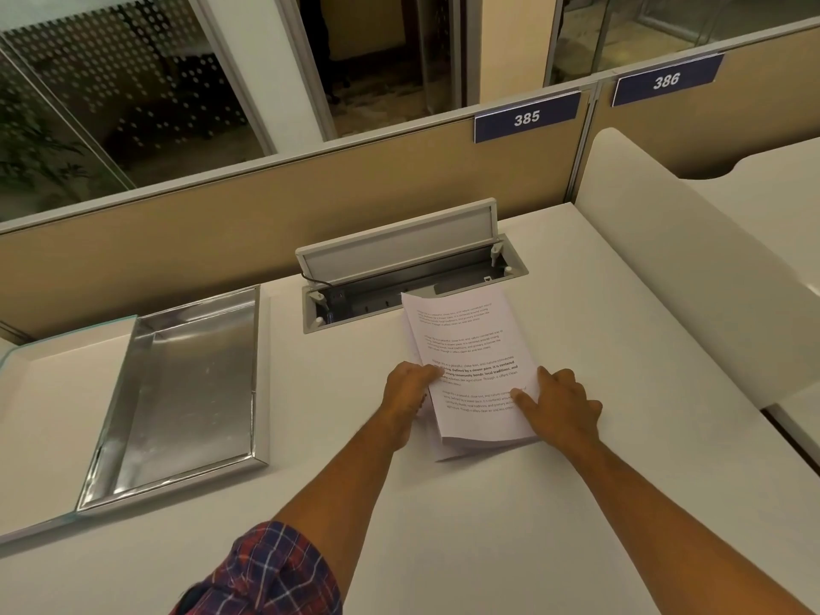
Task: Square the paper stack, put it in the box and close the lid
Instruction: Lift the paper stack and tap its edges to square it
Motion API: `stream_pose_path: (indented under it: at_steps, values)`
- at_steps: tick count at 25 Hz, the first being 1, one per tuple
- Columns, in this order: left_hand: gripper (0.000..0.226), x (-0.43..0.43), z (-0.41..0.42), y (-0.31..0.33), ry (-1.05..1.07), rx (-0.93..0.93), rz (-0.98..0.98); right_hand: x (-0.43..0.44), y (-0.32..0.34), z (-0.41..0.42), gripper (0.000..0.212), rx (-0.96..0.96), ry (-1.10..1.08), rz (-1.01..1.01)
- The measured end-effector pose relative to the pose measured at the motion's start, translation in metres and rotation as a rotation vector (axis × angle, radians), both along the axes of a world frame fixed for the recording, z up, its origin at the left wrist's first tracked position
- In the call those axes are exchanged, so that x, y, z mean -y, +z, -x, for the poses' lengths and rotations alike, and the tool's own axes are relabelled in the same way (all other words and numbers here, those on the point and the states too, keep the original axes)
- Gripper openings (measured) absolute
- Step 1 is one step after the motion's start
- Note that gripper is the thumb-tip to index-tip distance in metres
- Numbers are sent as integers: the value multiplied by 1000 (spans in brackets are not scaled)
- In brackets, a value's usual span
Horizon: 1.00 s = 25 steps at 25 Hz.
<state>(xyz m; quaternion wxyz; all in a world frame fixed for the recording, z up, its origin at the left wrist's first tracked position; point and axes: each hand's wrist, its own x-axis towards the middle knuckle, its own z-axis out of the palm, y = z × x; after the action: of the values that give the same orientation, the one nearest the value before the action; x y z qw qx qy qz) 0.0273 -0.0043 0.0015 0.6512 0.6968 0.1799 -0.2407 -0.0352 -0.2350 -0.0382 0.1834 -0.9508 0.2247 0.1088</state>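
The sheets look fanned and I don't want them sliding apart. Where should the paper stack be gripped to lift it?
Probably by its two long edges, one hand from each side, near the middle. The paper stack lies flat with its sheets offset along the left edge, where the left hand already sits; the right hand covers the other edge.

Open cable hatch (399, 264), partition signs (526, 117)
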Motion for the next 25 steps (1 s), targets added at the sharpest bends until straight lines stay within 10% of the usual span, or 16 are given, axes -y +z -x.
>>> stream_pose_path:
  at_steps: [17, 25]
  values:
    - [27, -2, -13, 3, -197, 64, -181, 2, -5, -3, 67, -55, -32, -33]
    - [36, -27, 23, 29, -182, 292, -112, 1, 36, -14, 63, 115, -302, -602]
